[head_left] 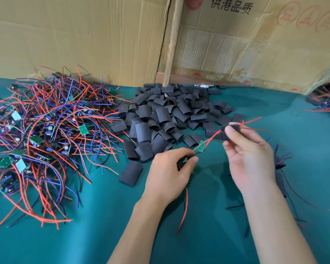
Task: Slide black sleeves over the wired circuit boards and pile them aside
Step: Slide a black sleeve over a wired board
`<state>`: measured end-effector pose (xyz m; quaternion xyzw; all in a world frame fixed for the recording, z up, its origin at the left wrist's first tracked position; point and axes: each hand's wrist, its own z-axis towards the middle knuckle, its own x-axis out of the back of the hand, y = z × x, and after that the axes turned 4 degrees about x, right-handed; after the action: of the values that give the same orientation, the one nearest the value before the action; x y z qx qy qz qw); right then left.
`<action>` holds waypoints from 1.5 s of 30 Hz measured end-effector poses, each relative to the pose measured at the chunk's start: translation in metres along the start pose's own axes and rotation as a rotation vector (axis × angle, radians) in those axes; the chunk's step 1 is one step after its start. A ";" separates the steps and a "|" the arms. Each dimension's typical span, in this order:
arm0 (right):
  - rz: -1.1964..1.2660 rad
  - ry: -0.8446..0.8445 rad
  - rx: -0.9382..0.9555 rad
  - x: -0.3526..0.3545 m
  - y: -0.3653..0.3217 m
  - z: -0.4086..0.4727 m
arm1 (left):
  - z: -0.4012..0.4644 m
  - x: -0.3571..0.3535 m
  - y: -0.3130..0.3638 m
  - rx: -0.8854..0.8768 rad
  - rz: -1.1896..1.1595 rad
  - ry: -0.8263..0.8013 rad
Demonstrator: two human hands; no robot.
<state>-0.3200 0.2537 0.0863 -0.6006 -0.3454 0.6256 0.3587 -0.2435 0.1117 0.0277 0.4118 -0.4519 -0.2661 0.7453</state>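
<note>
The left hand (171, 166) is held low over the counter (103, 216), palm down, its fingers curled round a small green circuit board (184, 160) that is partly hidden in the grip; a red wire (184, 206) hangs from under it. The right hand (248, 157) is raised a little higher, palm turned inward, pinching one black sleeve (229, 132) between thumb and fingertips. Red wires (250, 121) run through that sleeve and stick out past its far end, and a second green board (202, 145) shows on the wires between the two hands.

At far left lies a heap of wired boards (40, 136), red, blue and black leads tangled, too many to count. Centre back is a pile of loose black sleeves (170, 119), several dozen at least. Just right of the right hand lie a few sleeved pieces (280, 161), partly hidden; another tangle (328, 103) sits at the far right edge.

The counter is covered in teal cloth. Flattened cardboard boxes (84, 35) stand along the back, one printed with Chinese characters.
</note>
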 end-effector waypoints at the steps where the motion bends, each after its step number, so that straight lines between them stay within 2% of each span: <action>1: 0.021 0.016 0.003 0.002 -0.003 0.001 | 0.000 0.000 0.000 -0.007 0.009 -0.001; 5: 0.112 0.102 0.019 0.011 -0.016 0.007 | 0.001 -0.001 -0.003 -0.046 0.068 0.002; 10: 0.276 0.122 0.063 0.027 -0.037 0.013 | 0.000 0.000 -0.001 -0.010 0.092 0.079; 15: 0.372 0.042 0.066 0.024 -0.040 0.010 | -0.001 -0.004 -0.001 0.052 0.121 0.199; 18: 0.295 -0.023 0.046 0.016 -0.032 0.006 | -0.002 0.001 0.006 0.006 0.124 0.307; 20: 0.216 -0.041 0.012 0.007 -0.022 0.002 | -0.003 0.005 0.011 -0.049 0.003 0.322; 23: 0.088 -0.063 -0.004 -0.005 -0.006 -0.005 | -0.005 0.004 0.017 0.124 -0.413 0.052; 25: 0.034 -0.073 0.002 -0.008 0.000 -0.007 | -0.004 0.000 0.016 0.206 -0.505 -0.060; 30: -0.026 -0.072 0.023 -0.004 0.009 -0.005 | -0.002 0.000 0.013 0.193 -0.493 0.008; 34: -0.253 -0.093 0.139 -0.004 0.015 -0.006 | -0.001 -0.001 0.011 0.206 -0.451 0.067; 36: -0.343 -0.147 0.173 -0.004 0.019 -0.007 | 0.000 0.000 0.010 0.196 -0.413 0.090; 40: -0.470 -0.272 0.115 -0.003 0.027 -0.007 | 0.000 0.001 0.007 0.199 -0.351 0.105; 45: -0.480 -0.360 0.096 0.003 0.022 -0.005 | 0.000 0.003 0.005 0.188 -0.326 0.122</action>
<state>-0.3159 0.2453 0.0655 -0.3638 -0.5055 0.6349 0.4572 -0.2425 0.1118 0.0331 0.5629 -0.3560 -0.3146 0.6764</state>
